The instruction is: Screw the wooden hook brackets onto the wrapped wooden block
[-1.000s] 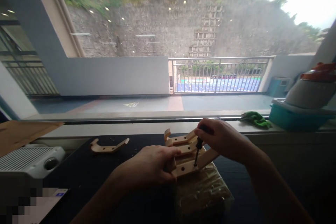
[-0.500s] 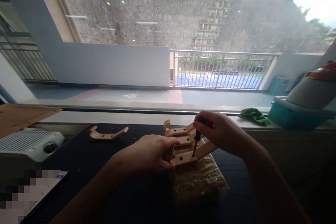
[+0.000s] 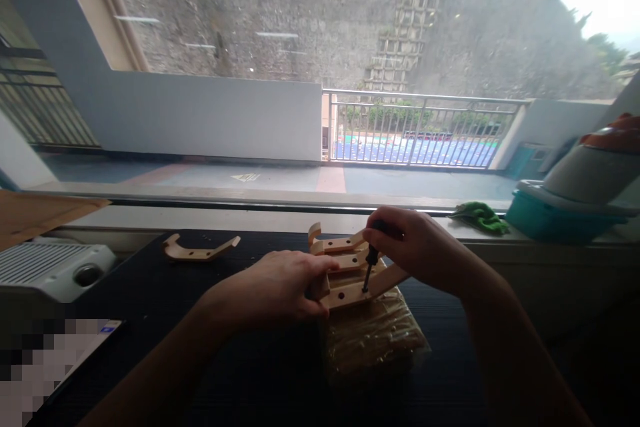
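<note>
My right hand (image 3: 405, 240) is closed around the dark handle of a screwdriver (image 3: 371, 257). Its tip meets a hole in the nearest curved wooden hook (image 3: 352, 296), which has another dark hole to the left. My left hand (image 3: 290, 281) grips the left end of that hook, thumb in front and fingers behind. Beyond it, further wooden hooks (image 3: 342, 244) stand in a row, partly covered by my hands. The hooks rest on a block wrapped in clear plastic (image 3: 373, 340). Whether a screw sits under the tip is too small to tell.
A loose wooden hook (image 3: 201, 253) lies at the back left of the dark table (image 3: 240, 373). A white appliance with a knob (image 3: 65, 270) and brown cardboard (image 3: 45, 215) are on the left. Along the windowsill at right are a green cloth (image 3: 481, 217) and a teal box (image 3: 555, 217).
The view has shifted slightly, so everything sits a little higher and further left. Both hands keep their grip, and the screwdriver stays in the same hole.
</note>
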A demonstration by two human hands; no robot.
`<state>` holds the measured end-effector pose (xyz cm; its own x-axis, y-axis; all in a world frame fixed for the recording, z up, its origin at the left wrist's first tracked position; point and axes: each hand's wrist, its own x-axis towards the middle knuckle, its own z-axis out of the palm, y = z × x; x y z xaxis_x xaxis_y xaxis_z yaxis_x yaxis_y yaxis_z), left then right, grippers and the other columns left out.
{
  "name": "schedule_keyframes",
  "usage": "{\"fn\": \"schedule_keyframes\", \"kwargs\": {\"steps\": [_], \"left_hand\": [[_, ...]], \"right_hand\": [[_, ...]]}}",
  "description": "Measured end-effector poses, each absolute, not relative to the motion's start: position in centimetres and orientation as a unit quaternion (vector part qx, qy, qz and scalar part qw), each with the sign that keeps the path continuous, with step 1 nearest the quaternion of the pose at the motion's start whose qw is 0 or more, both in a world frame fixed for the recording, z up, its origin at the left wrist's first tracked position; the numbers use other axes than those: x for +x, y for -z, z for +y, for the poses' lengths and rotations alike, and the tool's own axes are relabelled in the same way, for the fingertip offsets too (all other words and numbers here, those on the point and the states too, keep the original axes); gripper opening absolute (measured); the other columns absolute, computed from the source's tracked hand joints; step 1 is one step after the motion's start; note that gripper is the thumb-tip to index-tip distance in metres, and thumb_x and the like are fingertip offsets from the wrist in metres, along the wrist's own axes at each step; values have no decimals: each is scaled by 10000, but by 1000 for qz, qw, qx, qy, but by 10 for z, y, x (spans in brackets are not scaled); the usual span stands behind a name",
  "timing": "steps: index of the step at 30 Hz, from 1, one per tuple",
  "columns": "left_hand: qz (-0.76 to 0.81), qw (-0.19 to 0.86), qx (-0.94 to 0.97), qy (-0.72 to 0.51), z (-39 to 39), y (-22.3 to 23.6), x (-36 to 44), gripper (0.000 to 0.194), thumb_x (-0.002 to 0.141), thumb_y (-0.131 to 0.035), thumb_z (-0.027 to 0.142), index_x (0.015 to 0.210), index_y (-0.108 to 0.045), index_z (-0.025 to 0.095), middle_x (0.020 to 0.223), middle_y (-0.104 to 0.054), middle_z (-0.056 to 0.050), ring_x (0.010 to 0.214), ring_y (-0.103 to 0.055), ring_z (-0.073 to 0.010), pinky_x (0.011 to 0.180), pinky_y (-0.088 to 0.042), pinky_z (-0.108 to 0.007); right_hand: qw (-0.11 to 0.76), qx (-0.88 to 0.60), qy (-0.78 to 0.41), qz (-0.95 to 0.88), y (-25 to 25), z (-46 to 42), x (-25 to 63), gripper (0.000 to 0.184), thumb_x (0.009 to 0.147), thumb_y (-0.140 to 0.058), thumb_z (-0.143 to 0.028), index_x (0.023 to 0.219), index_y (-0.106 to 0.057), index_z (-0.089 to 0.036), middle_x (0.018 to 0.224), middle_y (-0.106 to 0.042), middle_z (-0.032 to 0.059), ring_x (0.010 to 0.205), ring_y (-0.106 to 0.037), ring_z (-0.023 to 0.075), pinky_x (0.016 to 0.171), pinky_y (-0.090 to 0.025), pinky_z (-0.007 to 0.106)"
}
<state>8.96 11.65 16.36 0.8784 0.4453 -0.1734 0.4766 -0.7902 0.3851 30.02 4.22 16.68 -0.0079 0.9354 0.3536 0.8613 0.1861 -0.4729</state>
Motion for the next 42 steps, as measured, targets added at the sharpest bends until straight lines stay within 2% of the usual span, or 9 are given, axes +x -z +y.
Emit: {"fn": "schedule_keyframes", "kwargs": {"steps": [6, 11, 14, 21, 28, 33, 37, 42], "left_hand": [[231, 231, 944, 51, 120, -162, 90, 492, 811, -586, 354, 1295, -511, 309, 900, -640, 22, 781, -592, -166, 675, -410, -246], [237, 228, 942, 60, 121, -163, 91, 413, 803, -597, 358, 1208, -570, 281, 875, -632, 25, 755, -574, -159, 631, -380, -238], [247, 229, 940, 61, 120, -163, 91, 444, 800, -604, 358, 1236, -555, 296, 876, -633, 28, 752, -575, -155, 619, -373, -232], [244, 218, 944, 51, 116, -163, 94, 545, 794, -611, 310, 1322, -483, 356, 873, -636, 34, 747, -578, -152, 611, -370, -214], [251, 217, 943, 39, 116, -163, 92, 598, 777, -614, 292, 1345, -456, 388, 871, -657, 47, 763, -599, -159, 644, -399, -225], [250, 217, 943, 25, 116, -163, 90, 540, 769, -620, 297, 1294, -515, 362, 883, -661, 54, 770, -603, -159, 647, -407, -230], [252, 211, 944, 20, 115, -163, 90, 611, 761, -625, 279, 1337, -462, 402, 863, -654, 58, 754, -599, -158, 645, -409, -229], [248, 213, 945, 22, 114, -163, 91, 636, 758, -624, 254, 1349, -445, 408, 852, -660, 58, 756, -604, -159, 643, -413, -220]], "right_hand": [[313, -632, -84, -704, -165, 45, 303, 225, 847, -551, -405, 826, -634, -198, 661, -614, -4, 568, -506, 118, 492, -345, 235], [308, -634, -87, -704, -167, 45, 306, 231, 847, -559, -406, 816, -637, -191, 657, -613, 6, 560, -497, 119, 499, -346, 244], [296, -638, -85, -706, -170, 42, 309, 233, 843, -569, -397, 799, -650, -183, 634, -616, 5, 551, -499, 122, 506, -354, 249], [304, -643, -69, -699, -170, 44, 307, 261, 852, -555, -407, 787, -659, -177, 645, -635, 17, 548, -514, 125, 504, -362, 247], [298, -613, -88, -727, -168, 42, 302, 151, 861, -550, -348, 856, -660, -245, 664, -601, -41, 574, -486, 106, 508, -358, 224], [293, -608, -89, -733, -167, 42, 296, 195, 878, -535, -380, 826, -641, -226, 661, -600, -43, 571, -470, 101, 506, -342, 230], [296, -638, -53, -709, -165, 45, 294, 256, 871, -537, -425, 744, -614, -216, 573, -534, -55, 524, -418, 96, 476, -306, 232], [298, -643, -37, -705, -164, 48, 293, 259, 875, -523, -429, 749, -611, -221, 564, -541, -56, 516, -425, 97, 483, -308, 235]]}}
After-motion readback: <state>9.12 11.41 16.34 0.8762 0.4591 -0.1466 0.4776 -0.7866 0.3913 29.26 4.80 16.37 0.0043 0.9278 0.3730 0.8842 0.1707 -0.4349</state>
